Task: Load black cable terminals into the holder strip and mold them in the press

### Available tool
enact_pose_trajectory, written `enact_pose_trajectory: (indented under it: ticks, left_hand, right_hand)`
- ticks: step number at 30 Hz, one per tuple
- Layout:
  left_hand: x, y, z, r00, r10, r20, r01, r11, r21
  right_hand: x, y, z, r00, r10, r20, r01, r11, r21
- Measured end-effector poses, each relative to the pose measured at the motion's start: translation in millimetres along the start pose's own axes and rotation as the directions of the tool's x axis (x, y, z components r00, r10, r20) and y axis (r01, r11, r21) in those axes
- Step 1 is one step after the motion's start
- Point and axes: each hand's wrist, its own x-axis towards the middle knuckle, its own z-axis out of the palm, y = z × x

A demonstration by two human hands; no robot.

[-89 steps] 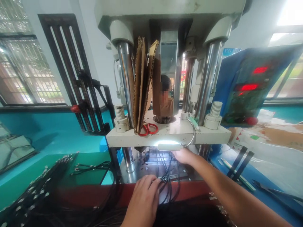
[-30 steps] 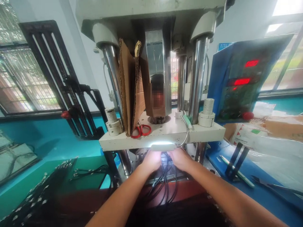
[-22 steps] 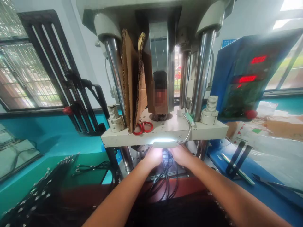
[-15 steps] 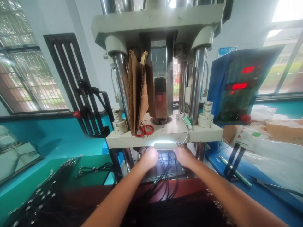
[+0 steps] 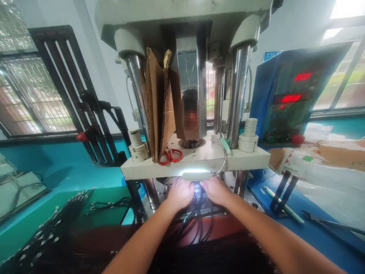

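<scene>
My left hand [image 5: 181,193] and my right hand [image 5: 216,191] reach in under the cream plate [image 5: 159,170] of a press, close to each other. Both hands have their fingers curled, with the tips mostly hidden, so what they pinch cannot be made out. Several black cables [image 5: 199,219] run down between the hands and loop over a dark red surface [image 5: 222,228]. Just above the hands, a lit lamp bar [image 5: 196,176] shines at the plate's front edge. Red-handled scissors [image 5: 171,156] lie on the plate beside folded cardboard [image 5: 154,110].
Steel columns [image 5: 238,99] flank the press. To the right stand a blue control box [image 5: 296,95] with red digits and a blue table [image 5: 322,243] bearing pliers [image 5: 319,220] and plastic bags [image 5: 339,194]. Bundled black cables [image 5: 54,232] lie in a green tray [image 5: 17,239] at left.
My hands have come slightly closer together beneath the plate. The view has shifted a little, so the press appears larger and further left.
</scene>
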Motion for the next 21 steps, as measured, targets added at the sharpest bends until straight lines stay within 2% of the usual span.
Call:
enact_pose_trajectory:
  ticks: [8, 16, 21]
  left_hand:
    - [11, 3, 7, 0.998, -0.064, 0.01, 0.064, 0.997, 0.04]
    - [16, 11, -7, 0.996, -0.066, 0.053, 0.063, 0.997, 0.046]
    - [17, 13, 1, 0.993, -0.096, 0.075, 0.091, 0.994, 0.062]
  right_hand:
    - [6, 3, 7, 1.0, 0.009, 0.017, -0.009, 0.999, -0.035]
    - [5, 0, 1, 1.0, 0.025, 0.014, -0.024, 0.999, -0.049]
    - [7, 5, 6, 0.999, 0.024, 0.04, -0.024, 1.0, -0.013]
